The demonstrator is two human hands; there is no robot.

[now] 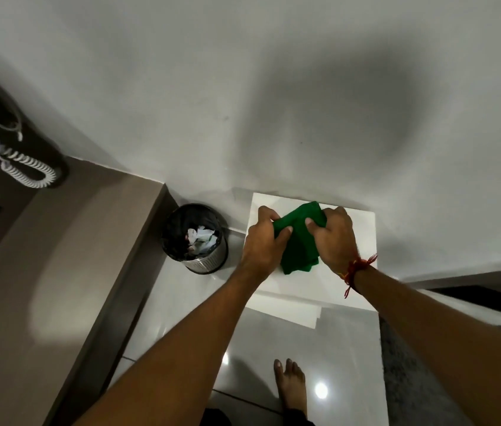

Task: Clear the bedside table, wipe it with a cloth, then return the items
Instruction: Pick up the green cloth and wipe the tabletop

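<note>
Gripping a green cloth (300,241) from both sides, the left hand (266,241) and right hand (336,238) each keep a closed grip on it above the white bench (363,241); the cloth's lower end rests on the bench top; a bin (195,238) with crumpled paper stands just left; a bare foot (290,385) shows below.

Head view, steeply downward, close over the bedside table (356,238).

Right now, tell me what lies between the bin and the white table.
Nothing: in the head view only a narrow strip of bare glossy floor separates the bin from the white table.
</note>
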